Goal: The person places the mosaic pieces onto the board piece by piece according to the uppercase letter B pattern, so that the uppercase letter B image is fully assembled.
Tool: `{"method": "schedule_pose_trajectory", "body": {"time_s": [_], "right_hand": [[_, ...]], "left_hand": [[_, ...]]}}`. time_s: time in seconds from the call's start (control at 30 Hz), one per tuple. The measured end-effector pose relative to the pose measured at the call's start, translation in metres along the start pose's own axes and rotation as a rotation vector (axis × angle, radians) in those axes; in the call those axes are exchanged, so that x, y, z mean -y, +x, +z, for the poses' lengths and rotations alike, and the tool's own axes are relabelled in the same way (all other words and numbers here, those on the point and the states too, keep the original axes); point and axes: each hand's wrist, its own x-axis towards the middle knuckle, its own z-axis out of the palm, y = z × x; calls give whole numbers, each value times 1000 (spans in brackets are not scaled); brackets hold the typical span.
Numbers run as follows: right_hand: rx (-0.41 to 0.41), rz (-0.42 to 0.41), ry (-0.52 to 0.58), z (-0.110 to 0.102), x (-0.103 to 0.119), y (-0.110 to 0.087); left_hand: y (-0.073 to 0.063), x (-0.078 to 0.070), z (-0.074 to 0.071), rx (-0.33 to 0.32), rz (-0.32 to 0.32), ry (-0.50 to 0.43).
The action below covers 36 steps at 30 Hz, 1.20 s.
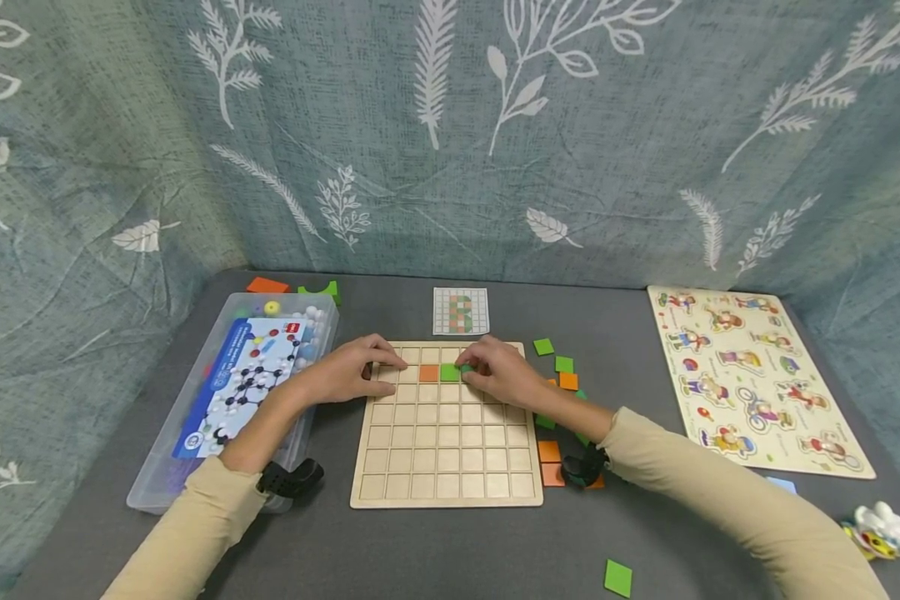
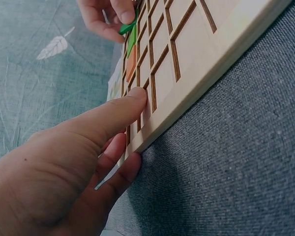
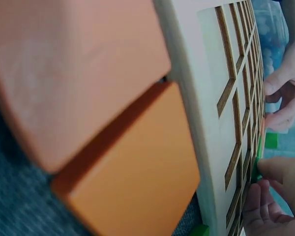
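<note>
A wooden grid board (image 1: 450, 502) lies on the grey table. My left hand (image 1: 350, 369) rests at its upper left edge; the thumb (image 2: 133, 94) lies on the grid and other fingers touch the board's side. My right hand (image 1: 506, 372) pinches a dark green square tile (image 2: 128, 28) between thumb and fingers over the same row. To the left of that tile, a light green tile (image 1: 450, 372) and an orange tile (image 1: 429, 373) sit side by side in grid cells.
A small pattern card (image 1: 461, 311) lies behind the board. Loose orange tiles (image 1: 549, 451) and green tiles (image 1: 543, 347) are scattered along its right side; another green tile (image 1: 618, 577) lies nearer. A clear plastic box (image 1: 144, 497) stands left, a picture puzzle board (image 1: 667, 333) right.
</note>
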Motion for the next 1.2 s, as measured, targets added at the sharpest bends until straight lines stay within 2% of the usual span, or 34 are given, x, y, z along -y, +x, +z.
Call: {"method": "schedule_pose_trajectory", "body": {"time_s": [0.2,0.47,0.57,0.77,0.83,0.97,1.2], "right_hand": [[-31,0,-64,3,4,-2],[-54,-57,-168,0,6,-3],[-31,-56,-130,-5,6,-9],[-10,-45,-13,-18,9,-34],[-19,-85,-20,-22,9,-44],[-36,-110,-26,-30,3,-67],[-136,8,-62,-44,-22,-99]], "left_hand": [[1,3,2,6,-4,-1],[2,4,1,1,-2,3],[2,3,1,1,-5,2],[2,4,3,-4,-4,6],[1,3,3,-6,0,10],[1,3,2,-4,9,13],[0,2,2,-1,6,8]]}}
